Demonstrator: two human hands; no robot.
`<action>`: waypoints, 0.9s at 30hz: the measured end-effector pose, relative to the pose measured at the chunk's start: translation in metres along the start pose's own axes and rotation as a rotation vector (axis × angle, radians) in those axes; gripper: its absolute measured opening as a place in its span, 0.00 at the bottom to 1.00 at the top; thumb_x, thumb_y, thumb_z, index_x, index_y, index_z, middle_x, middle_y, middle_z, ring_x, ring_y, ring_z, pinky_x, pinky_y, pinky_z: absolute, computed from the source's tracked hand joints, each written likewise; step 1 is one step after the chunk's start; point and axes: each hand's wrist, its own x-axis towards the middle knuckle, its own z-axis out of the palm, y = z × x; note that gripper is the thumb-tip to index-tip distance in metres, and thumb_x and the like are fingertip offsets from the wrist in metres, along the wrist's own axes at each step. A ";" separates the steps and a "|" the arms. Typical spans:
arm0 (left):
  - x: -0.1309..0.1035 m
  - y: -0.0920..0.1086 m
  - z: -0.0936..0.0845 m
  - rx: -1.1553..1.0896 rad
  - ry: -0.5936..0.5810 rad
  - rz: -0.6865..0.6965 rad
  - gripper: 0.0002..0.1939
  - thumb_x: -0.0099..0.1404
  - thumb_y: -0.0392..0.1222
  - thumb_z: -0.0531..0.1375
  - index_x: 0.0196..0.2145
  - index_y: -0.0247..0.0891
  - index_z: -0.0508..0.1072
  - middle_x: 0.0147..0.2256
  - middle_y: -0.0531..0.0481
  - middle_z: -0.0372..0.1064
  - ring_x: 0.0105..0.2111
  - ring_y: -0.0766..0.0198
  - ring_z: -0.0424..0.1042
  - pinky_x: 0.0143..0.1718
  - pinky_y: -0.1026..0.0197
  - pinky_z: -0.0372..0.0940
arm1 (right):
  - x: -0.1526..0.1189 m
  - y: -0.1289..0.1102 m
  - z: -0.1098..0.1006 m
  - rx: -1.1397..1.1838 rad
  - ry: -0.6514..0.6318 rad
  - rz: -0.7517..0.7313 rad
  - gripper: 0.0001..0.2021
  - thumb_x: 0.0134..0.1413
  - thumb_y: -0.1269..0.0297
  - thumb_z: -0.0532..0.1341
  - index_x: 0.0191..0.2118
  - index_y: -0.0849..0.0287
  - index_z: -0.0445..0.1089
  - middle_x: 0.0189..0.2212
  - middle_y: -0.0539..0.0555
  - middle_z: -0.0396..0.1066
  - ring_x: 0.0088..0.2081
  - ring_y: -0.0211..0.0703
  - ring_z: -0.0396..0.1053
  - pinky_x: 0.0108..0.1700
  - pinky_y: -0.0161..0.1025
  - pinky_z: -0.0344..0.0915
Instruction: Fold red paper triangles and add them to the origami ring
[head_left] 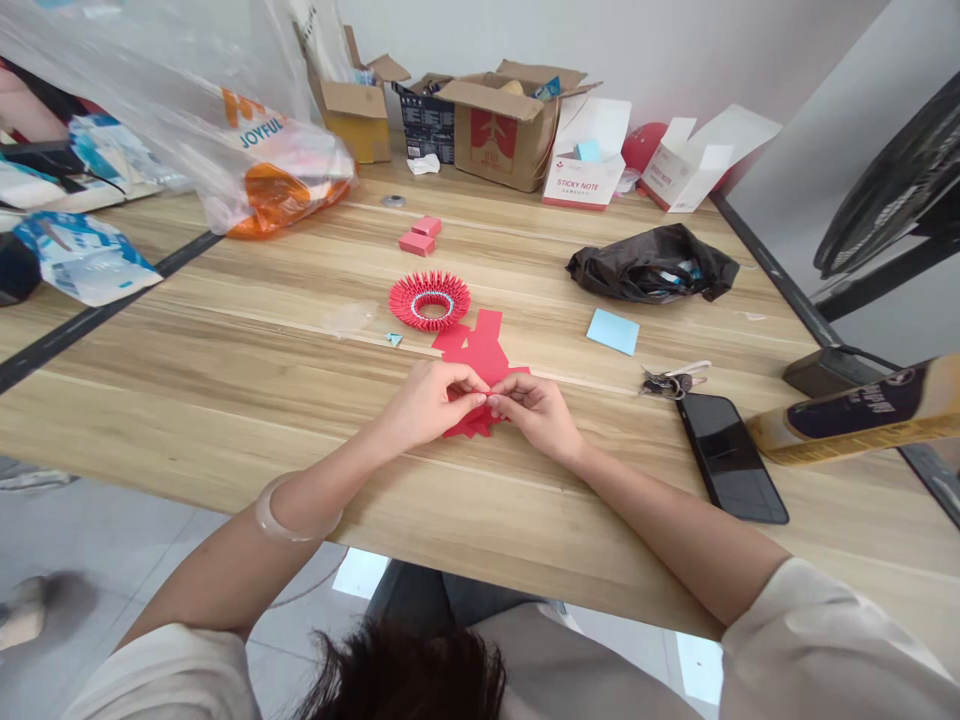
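Note:
My left hand [439,402] and my right hand [541,412] meet over a loose pile of red paper slips [480,350]. Both are closed in a pinch, fingertips almost touching, on a small piece of red paper [490,393] mostly hidden by the fingers. Just beyond the pile lies a round ring of folded red paper pieces [409,302] with a pale blue inner edge. A tiny folded blue paper piece [394,339] rests left of the pile. Two stacks of red paper [418,243] sit farther back.
On the right are a blue sticky note pad [613,331], keys [671,381], a phone [731,455], a bottle [862,410] and a black plastic bag [652,265]. Cardboard boxes [499,140] line the back; a clear plastic bag [217,120] stands at the left.

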 end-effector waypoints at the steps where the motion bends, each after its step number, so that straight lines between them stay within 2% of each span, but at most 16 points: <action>1: 0.000 0.000 0.000 0.000 -0.012 0.004 0.05 0.57 0.37 0.60 0.29 0.35 0.76 0.29 0.49 0.76 0.28 0.65 0.73 0.31 0.66 0.65 | 0.000 0.000 0.000 -0.001 -0.004 -0.005 0.07 0.46 0.63 0.65 0.27 0.61 0.68 0.23 0.50 0.71 0.25 0.35 0.68 0.29 0.34 0.65; 6: 0.000 0.002 -0.002 -0.007 -0.054 0.022 0.07 0.57 0.38 0.59 0.27 0.35 0.76 0.27 0.49 0.76 0.26 0.66 0.72 0.29 0.67 0.64 | -0.001 0.000 -0.001 -0.010 -0.038 -0.025 0.08 0.47 0.63 0.64 0.26 0.62 0.67 0.22 0.50 0.70 0.25 0.34 0.67 0.30 0.34 0.65; 12: 0.000 0.001 -0.002 0.011 -0.035 0.014 0.06 0.55 0.37 0.59 0.28 0.35 0.76 0.27 0.50 0.75 0.27 0.64 0.73 0.29 0.66 0.64 | -0.001 -0.002 0.000 -0.047 -0.047 -0.039 0.10 0.49 0.59 0.62 0.28 0.60 0.65 0.23 0.49 0.68 0.25 0.33 0.65 0.29 0.33 0.63; 17: 0.000 -0.003 0.003 -0.068 -0.025 0.016 0.03 0.54 0.35 0.58 0.26 0.35 0.72 0.26 0.50 0.74 0.26 0.64 0.73 0.28 0.65 0.65 | -0.001 -0.008 0.001 -0.062 0.026 -0.019 0.12 0.50 0.55 0.61 0.29 0.60 0.65 0.21 0.48 0.66 0.22 0.32 0.63 0.26 0.32 0.61; 22: 0.001 -0.007 0.005 -0.215 0.046 0.029 0.02 0.56 0.36 0.58 0.28 0.35 0.67 0.28 0.51 0.70 0.29 0.65 0.72 0.31 0.65 0.67 | -0.001 -0.008 0.002 -0.019 0.043 0.016 0.12 0.49 0.55 0.62 0.33 0.59 0.66 0.23 0.48 0.68 0.24 0.33 0.66 0.27 0.32 0.64; 27: 0.005 -0.011 0.004 -0.189 0.069 0.021 0.03 0.56 0.36 0.58 0.27 0.34 0.70 0.28 0.49 0.71 0.29 0.65 0.71 0.32 0.64 0.67 | 0.000 -0.005 0.001 -0.026 0.034 0.009 0.12 0.47 0.56 0.63 0.30 0.60 0.68 0.23 0.49 0.69 0.24 0.33 0.67 0.28 0.33 0.65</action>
